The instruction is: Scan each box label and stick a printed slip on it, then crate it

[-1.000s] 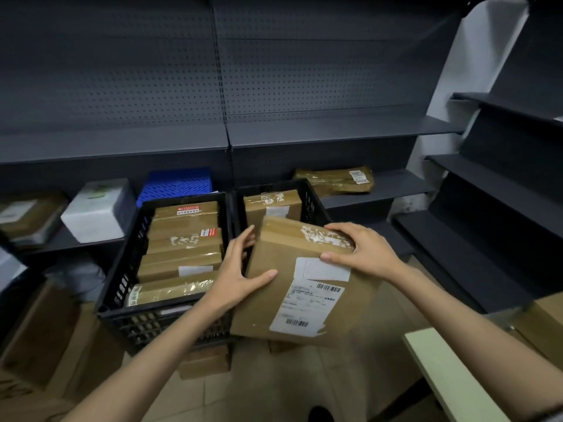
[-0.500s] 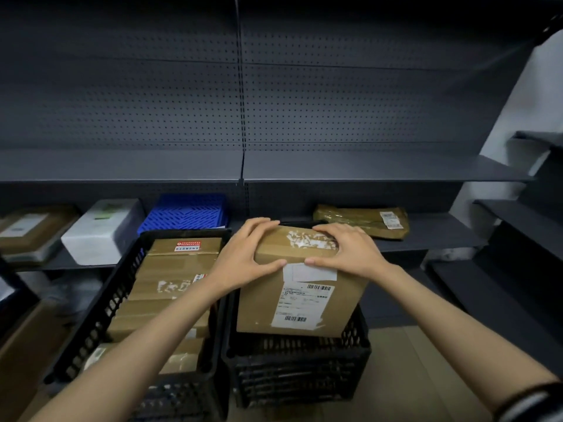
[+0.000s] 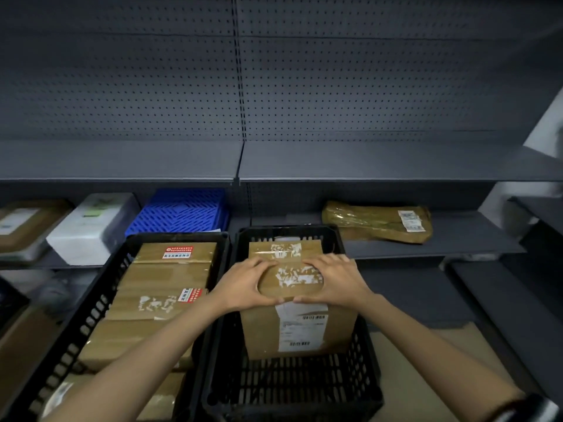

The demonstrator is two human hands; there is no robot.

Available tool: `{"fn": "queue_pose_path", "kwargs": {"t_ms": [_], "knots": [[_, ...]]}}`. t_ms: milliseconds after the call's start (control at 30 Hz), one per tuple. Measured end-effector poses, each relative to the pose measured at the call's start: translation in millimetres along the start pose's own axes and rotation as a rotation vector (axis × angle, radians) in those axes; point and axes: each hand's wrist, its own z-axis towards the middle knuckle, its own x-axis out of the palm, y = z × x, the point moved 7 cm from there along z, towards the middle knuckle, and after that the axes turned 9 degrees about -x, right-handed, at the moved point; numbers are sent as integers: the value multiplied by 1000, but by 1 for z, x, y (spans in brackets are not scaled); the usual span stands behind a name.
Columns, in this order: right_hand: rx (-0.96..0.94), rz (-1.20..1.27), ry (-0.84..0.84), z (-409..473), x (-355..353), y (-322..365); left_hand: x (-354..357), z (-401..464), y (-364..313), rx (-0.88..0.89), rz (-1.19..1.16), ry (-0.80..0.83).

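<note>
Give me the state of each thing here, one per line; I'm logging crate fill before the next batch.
Left hand: gripping the box top.
Right hand: gripping the box top.
Held box: upright in the right crate, label facing the camera.
Right crate: partly filled, another box behind.
Left crate: packed with taped boxes.
Blue crate: on the shelf, upside down.
Brown parcel: lying flat on the shelf.

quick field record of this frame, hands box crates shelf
left hand: grips box top, left side
right hand: grips box top, right side
box: upright in right crate, label facing camera
right crate: holds one more box behind
left crate: packed with boxes
shelf: brown parcel, blue crate, white box
</note>
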Motion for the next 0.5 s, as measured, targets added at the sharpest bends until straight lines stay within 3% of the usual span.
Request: {"fn": "queue_pose_path", "kwargs": {"t_ms": [333, 500], "knots": [[44, 76, -8, 31, 58, -29, 44, 55, 27, 48, 7, 84], [18, 15, 107, 42, 97, -44, 73, 75, 44, 85, 54, 96]]}}
